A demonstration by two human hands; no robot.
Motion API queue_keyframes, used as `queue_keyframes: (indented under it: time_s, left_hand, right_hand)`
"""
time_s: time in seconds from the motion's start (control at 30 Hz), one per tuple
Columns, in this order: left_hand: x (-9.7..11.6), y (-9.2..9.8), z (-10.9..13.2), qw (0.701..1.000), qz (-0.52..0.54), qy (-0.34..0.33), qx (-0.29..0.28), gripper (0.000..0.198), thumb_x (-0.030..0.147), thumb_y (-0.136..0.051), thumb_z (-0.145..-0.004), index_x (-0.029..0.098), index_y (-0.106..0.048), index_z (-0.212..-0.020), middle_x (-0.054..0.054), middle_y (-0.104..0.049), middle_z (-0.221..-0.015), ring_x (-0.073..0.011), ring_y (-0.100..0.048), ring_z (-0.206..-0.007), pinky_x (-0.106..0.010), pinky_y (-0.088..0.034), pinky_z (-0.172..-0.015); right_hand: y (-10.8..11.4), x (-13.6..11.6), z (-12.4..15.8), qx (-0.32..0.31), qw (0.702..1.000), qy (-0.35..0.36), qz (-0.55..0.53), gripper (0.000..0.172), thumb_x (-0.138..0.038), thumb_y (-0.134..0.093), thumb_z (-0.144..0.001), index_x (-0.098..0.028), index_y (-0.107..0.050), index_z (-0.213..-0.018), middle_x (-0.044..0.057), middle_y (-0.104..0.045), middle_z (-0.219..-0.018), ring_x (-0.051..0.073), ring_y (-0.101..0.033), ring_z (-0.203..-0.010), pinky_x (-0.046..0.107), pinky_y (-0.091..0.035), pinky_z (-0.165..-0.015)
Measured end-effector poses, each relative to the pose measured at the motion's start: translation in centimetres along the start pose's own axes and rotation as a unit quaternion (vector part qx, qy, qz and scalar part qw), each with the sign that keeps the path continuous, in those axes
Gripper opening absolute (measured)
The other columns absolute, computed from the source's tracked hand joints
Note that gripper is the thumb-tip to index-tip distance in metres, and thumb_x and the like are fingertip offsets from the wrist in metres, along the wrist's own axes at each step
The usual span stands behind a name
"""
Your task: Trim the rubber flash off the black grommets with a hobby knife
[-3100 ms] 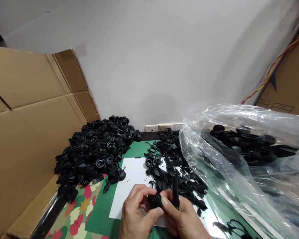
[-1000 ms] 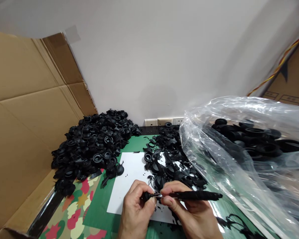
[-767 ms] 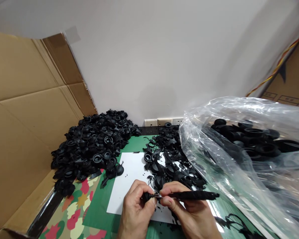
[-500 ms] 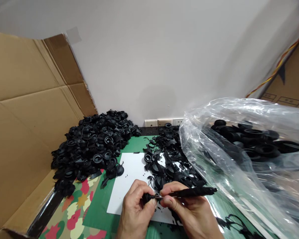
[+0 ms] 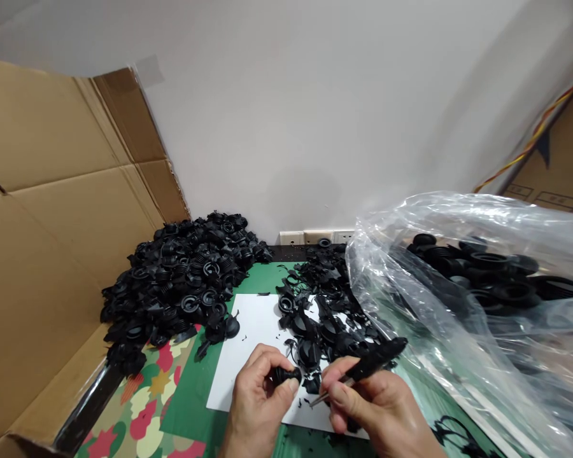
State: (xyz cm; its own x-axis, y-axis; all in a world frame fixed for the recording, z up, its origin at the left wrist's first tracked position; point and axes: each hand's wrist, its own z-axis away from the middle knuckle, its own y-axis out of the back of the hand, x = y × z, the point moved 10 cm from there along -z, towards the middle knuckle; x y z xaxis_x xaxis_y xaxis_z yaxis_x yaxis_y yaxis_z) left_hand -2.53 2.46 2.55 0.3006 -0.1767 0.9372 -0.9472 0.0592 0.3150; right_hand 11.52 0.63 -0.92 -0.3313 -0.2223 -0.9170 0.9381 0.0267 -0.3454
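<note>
My left hand (image 5: 260,397) pinches a small black ribbed rubber part (image 5: 287,375) between thumb and fingers, above a white sheet of paper (image 5: 246,356). To its right, my right hand (image 5: 363,397) is closed round black-handled tweezers (image 5: 375,359). Their thin metal point angles down to the left and stands apart from the part. Just beyond my hands lies a heap of black rubber scraps and round pieces (image 5: 310,327), partly on the paper. Small black bits are scattered below the tweezers' point.
A big pile of black ribbed rubber parts (image 5: 176,273) leans towards a cardboard sheet (image 5: 71,210) on the left. On the right, a clear plastic bag (image 5: 377,267) holds larger black round parts (image 5: 491,261). Wall sockets (image 5: 315,238) sit behind the green surface (image 5: 191,394).
The tweezers' tip was at the rubber part; now my right hand has drawn it away, right and down. The left hand keeps the part in nearly the same place.
</note>
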Motion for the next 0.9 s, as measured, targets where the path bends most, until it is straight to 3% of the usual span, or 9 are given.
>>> queue_keyframes:
  time_s: [0.4, 0.9]
  left_hand:
    - [0.13, 0.18, 0.14, 1.000, -0.001, -0.004, 0.018, 0.015, 0.007, -0.056, -0.069, 0.020, -0.061, -0.073, 0.000, -0.052, -0.076, -0.0153, -0.050, -0.069, -0.023, -0.038, -0.058]
    - [0.19, -0.05, 0.14, 1.000, 0.005, -0.006, 0.016, 0.018, 0.004, -0.055, -0.065, 0.020, -0.062, -0.071, 0.000, -0.051, -0.074, -0.0149, -0.050, -0.066, -0.022, -0.038, -0.055]
  right_hand:
    - [0.63, -0.73, -0.21, 0.059, 0.997, 0.046, 0.025, 0.026, -0.041, -0.070, -0.066, -0.016, -0.065, -0.072, -0.001, -0.060, -0.046, 0.013, -0.050, -0.047, 0.023, -0.032, -0.048]
    - [0.06, -0.89, -0.66, 0.041, 0.994, 0.099, 0.031, 0.020, -0.037, -0.072, -0.066, -0.019, -0.068, -0.073, -0.001, -0.060, -0.052, 0.015, -0.055, -0.050, 0.024, -0.041, -0.051]
